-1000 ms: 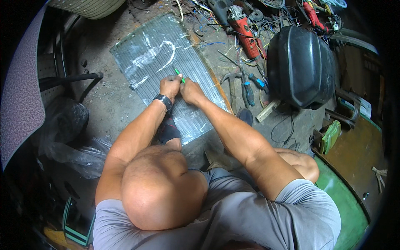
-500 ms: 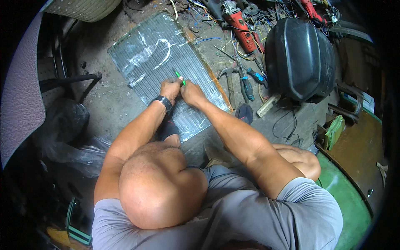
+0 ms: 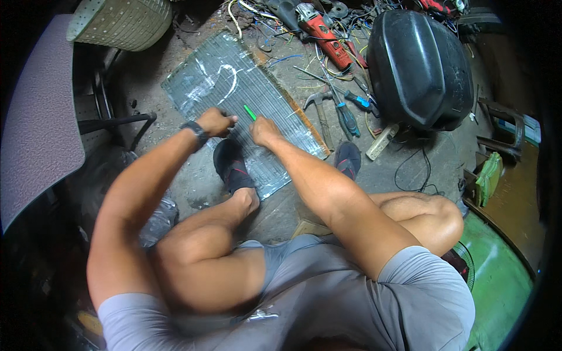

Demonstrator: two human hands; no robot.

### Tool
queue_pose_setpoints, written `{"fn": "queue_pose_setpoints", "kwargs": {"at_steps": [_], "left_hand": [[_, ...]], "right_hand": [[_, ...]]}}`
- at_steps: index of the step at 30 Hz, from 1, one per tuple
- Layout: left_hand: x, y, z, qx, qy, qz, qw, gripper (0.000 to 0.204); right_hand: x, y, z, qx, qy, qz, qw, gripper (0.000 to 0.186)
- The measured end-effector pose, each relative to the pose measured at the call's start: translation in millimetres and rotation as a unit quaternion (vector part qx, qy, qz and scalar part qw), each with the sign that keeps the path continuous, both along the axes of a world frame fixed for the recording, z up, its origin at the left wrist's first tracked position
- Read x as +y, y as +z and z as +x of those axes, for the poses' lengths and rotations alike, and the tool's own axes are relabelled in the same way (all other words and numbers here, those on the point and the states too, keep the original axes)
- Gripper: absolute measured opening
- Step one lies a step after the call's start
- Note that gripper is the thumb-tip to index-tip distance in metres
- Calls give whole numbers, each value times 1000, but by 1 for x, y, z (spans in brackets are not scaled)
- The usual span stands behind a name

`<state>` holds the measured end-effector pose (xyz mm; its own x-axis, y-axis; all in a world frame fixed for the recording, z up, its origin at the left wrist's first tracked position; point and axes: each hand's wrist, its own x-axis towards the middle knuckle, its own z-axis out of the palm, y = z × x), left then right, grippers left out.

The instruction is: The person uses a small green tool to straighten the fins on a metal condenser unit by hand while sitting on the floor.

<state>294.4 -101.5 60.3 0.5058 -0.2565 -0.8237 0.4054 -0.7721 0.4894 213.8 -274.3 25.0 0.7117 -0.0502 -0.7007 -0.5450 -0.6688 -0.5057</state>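
A ribbed grey panel [image 3: 257,93] with white smears and a rusty brown right edge lies on the floor before me. My right hand [image 3: 264,130] is closed on a slim green tool [image 3: 250,112] above its middle; the green end points up and to the left, and the rest is hidden in the fist. My left hand [image 3: 216,121], with a dark band [image 3: 196,132] at the wrist, is over the panel's left side, apart from the right hand. Its fingers are curled in, and whatever they hold is too small to make out. My left shoe [image 3: 229,162] rests on the panel's near part.
Right of the panel lie a claw hammer [image 3: 319,117], screwdrivers [image 3: 346,121] and a red angle grinder [image 3: 325,40] among tangled wires. A large black case [image 3: 418,70] stands beyond them. A woven basket [image 3: 126,23] and a grey sheet [image 3: 44,111] are at the left.
My left hand has drawn away from the right hand, to the left. The right hand stays closed on the green tool. My left knee has swung lower, showing the left shoe.
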Motion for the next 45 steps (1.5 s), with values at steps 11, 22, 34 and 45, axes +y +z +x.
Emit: {"fn": "queue_pose_setpoints", "kwargs": {"at_steps": [11,22,34,45], "left_hand": [[-75,-79,-72,-56,632,-144,760,20],[-98,-86,-93,-60,601,-98,791,22],[-117,-79,-128,-78,593,-74,798,15],[-126,-78,-159,-87,559,-85,820,17]], "right_hand": [[10,-1,-4,-20,46,12,999,37],[-8,-17,-26,-27,58,-21,998,45],[-23,1,-55,-15,59,-29,998,40],[-37,-17,-89,-33,73,-25,996,40]]}}
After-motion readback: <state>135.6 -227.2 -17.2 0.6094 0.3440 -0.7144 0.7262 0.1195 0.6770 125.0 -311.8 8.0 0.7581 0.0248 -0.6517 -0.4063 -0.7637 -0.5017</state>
